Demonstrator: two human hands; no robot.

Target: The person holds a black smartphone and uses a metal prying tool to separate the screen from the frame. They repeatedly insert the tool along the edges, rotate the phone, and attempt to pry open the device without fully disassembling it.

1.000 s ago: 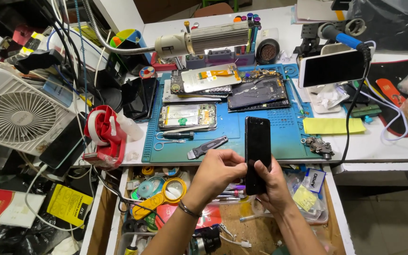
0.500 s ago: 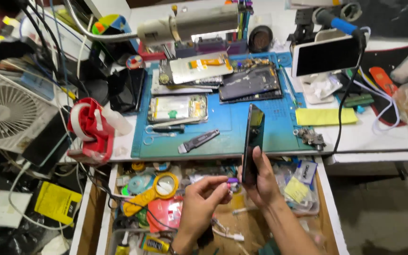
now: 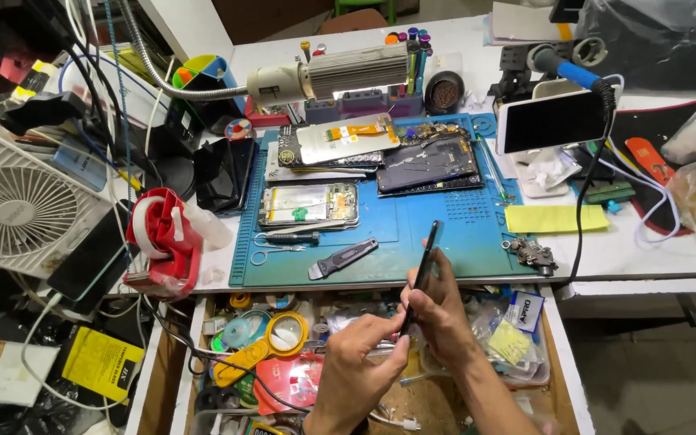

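Note:
A black phone (image 3: 427, 262) stands edge-on to me above the open drawer, its top end over the front of the blue work mat (image 3: 445, 234). My right hand (image 3: 445, 322) grips it from behind around its lower half. My left hand (image 3: 356, 366) comes up from below, thumb and fingertips pinched on the phone's bottom end. On the mat lie two opened phones (image 3: 308, 205) (image 3: 428, 165), a display panel with an orange flex cable (image 3: 340, 141), a dark scraper (image 3: 342, 258) and thin tweezers (image 3: 283, 240).
The open drawer (image 3: 283, 354) is packed with tape rolls, bags and small parts. Left of the mat stand a red tape dispenser (image 3: 163, 242) and a white fan (image 3: 18, 209). A gooseneck lamp (image 3: 332, 74) hangs over the mat's back. A white phone (image 3: 553, 121) rests on a stand, right.
The phone has turned from facing me to edge-on. My left hand has let go of its side, dropped toward the drawer, then come back to pinch its bottom end.

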